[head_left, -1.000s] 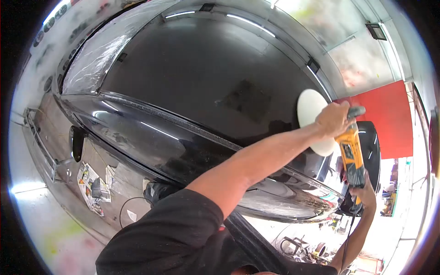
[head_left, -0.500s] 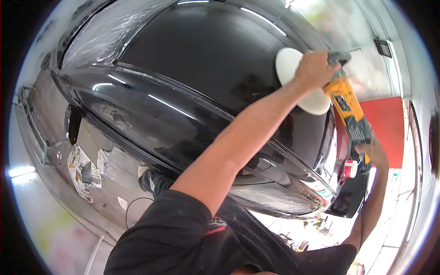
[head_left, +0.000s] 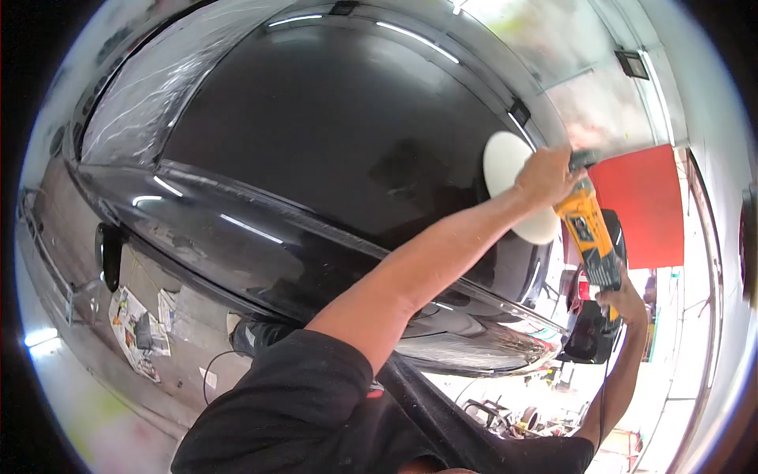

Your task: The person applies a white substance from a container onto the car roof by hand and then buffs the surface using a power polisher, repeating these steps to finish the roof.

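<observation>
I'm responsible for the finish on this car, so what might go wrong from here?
The pad is near one end of the roof, so it might catch an edge and mark the paint. The cord hangs from the polisher beside the right arm, so it could snag or drag. The left arm reaches far across the car, which may make the tool harder to steady.

There is one left hand (head_left: 546, 175), one right hand (head_left: 625, 300), one polisher (head_left: 586, 225) and one pad (head_left: 502, 164). I count one car (head_left: 300, 126) and one red panel (head_left: 643, 209).
</observation>
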`<state>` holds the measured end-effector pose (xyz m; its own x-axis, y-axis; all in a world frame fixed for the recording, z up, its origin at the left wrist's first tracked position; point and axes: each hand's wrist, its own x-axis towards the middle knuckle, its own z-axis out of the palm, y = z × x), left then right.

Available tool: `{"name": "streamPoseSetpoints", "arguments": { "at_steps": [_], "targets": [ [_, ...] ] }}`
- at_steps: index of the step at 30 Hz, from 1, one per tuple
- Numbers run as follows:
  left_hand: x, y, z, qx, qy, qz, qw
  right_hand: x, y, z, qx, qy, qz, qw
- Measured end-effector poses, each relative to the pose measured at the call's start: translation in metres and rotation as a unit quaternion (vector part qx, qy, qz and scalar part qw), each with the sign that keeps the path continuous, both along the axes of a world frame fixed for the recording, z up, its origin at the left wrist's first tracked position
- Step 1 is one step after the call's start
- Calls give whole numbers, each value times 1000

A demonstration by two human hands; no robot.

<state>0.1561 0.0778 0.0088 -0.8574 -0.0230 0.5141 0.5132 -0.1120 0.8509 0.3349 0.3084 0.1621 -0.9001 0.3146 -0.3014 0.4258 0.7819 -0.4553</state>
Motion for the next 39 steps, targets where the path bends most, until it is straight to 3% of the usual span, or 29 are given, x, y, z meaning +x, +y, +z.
{"name": "streamPoseSetpoints", "arguments": {
  "at_steps": [4,8,10,14,22,29,36,39],
  "targets": [
    [4,74,-2,0,15,-41,999,30,49,2,16,-9,-37,999],
    [-17,86,4,-1,-25,-96,995,13,71,2,11,-16,-76,997],
    [-40,87,0,22,3,-48,999,-13,60,5,18,-7,-53,998],
    [-102,43,-7,24,23,65,997,-97,30,9,38,-10,5,999],
    [-175,-70,-13,23,16,171,985,-216,-56,8,34,-2,146,989],
    [-173,-47,-13,-22,28,179,983,-203,-33,-7,8,9,127,992],
    [-152,14,-8,8,-1,78,997,-160,1,4,22,-9,48,999],
    [-150,17,-8,4,3,90,996,-159,9,4,43,10,37,998]
  ]
}}
